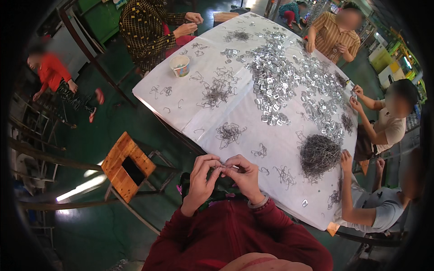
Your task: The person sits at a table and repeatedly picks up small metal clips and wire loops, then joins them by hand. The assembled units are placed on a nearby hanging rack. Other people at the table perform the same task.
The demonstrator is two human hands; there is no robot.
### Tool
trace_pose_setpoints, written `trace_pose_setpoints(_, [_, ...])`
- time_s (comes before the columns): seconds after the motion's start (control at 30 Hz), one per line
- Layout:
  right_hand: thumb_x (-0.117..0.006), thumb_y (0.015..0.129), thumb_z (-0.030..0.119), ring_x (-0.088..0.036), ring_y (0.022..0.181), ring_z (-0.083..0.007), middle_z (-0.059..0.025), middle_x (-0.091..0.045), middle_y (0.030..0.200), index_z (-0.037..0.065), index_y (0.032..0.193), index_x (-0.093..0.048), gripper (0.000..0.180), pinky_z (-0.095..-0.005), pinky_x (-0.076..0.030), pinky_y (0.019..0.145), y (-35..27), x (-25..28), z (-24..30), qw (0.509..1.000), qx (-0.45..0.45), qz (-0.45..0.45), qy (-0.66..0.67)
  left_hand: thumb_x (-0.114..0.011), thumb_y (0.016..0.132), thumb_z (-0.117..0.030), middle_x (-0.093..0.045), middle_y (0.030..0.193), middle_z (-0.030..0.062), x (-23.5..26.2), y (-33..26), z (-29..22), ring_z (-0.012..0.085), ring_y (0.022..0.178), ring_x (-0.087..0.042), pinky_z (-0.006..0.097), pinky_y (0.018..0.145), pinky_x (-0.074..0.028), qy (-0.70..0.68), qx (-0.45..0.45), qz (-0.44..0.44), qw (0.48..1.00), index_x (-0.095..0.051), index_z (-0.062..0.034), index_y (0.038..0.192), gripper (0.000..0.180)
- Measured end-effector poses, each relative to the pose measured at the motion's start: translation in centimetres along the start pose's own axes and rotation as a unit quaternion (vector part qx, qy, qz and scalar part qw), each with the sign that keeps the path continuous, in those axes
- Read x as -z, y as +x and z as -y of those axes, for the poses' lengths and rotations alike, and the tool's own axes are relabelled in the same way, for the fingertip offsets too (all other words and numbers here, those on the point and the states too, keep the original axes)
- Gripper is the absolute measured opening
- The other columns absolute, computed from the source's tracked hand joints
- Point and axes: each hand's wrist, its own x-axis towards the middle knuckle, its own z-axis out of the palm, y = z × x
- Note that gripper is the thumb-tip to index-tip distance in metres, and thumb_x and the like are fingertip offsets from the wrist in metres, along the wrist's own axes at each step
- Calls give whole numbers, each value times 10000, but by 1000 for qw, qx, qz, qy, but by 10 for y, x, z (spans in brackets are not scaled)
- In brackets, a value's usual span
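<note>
My left hand and my right hand meet fingertip to fingertip at the table's near edge. Both are closed in a pinch around something small, perhaps a metal piece, which the fingers mostly hide. Just beyond them on the white-covered table lies a small pile of bent wire pieces. Loose wire pieces are scattered to the right of it. Farther off, flat silvery metal buckles spread in a large heap. A dense round mound of wire pieces rises at the right.
A paper tub stands at the table's far left, near another wire pile. One buckle lies alone at the near right. A wooden stool is on the green floor. Several people sit around the table, handling small pieces; another person is at the left.
</note>
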Motion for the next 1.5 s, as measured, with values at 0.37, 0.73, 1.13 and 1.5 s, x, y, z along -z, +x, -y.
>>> trace_pose_setpoints(0.37, [-647,839,104,-607,816,-206,-133,-611,973,3,1072,-642,254,-322,-484,708,82,165,13,877,6,-185,-444,-573,871,24,-641,875,111,-1,-1,15,170,814,-622,279,744,-496,-97,38,5,995,-560,22,910,42])
trace_pose_setpoints(0.73, [-648,750,21,-514,935,-374,-208,-537,959,-7,897,-645,149,-422,-443,828,116,233,-24,721,65,-181,-665,-625,836,25,-632,862,91,-8,-16,28,205,777,-624,296,671,-504,-102,68,16,992,-579,-9,891,79])
trace_pose_setpoints(1.13, [-671,690,-23,-548,788,-370,-185,-548,864,23,1073,-556,402,-436,-459,719,132,250,-13,734,58,-158,-658,-618,826,48,-633,854,99,2,-19,25,222,767,-621,307,669,-500,-77,21,-5,997,-579,0,885,85])
trace_pose_setpoints(1.5, [-649,712,-6,-574,716,-380,-191,-563,778,-2,848,-636,137,-417,-467,648,91,277,-28,694,105,-164,-693,-604,847,30,-634,864,103,7,-26,16,195,770,-627,288,684,-503,-71,23,0,997,-577,1,897,64])
